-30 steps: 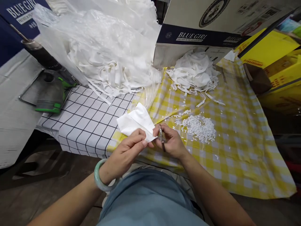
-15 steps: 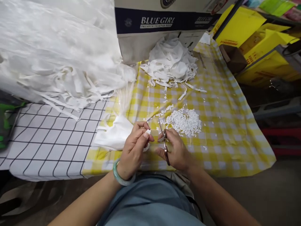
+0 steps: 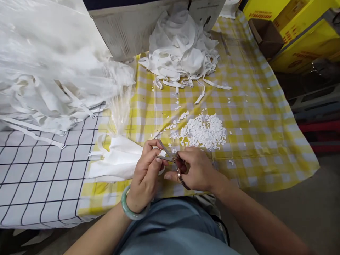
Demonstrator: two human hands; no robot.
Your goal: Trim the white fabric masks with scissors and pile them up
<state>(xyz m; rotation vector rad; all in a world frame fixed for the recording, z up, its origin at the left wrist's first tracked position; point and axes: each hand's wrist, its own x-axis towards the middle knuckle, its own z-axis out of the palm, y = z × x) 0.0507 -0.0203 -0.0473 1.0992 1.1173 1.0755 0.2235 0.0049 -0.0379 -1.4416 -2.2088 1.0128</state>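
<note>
My left hand [image 3: 148, 170] is closed, pinching part of a white fabric garment [image 3: 117, 159] that has thin straps and lies partly on the table. In my right hand [image 3: 198, 168] is a pair of scissors [image 3: 179, 175], its fingers through the handles. The scissor blades are parted and point left, right at the left fingertips, around the pinched white edge. Just beyond the hands lies a heap of small white clippings [image 3: 205, 131], with loose bits scattered to its left.
A pile of white strappy garments [image 3: 183, 53] rests against a cardboard box [image 3: 124, 33]. At left, clear plastic [image 3: 58, 42] covers more white garments. Yellow-checked cloth [image 3: 255, 152] and a white grid cloth [image 3: 47, 177] cover the table. Yellow boxes [image 3: 313, 46] stand at far right.
The scissors have swung from pointing away to pointing left, and their open blades have come to the left fingertips. The camera view has tilted down and shifted.
</note>
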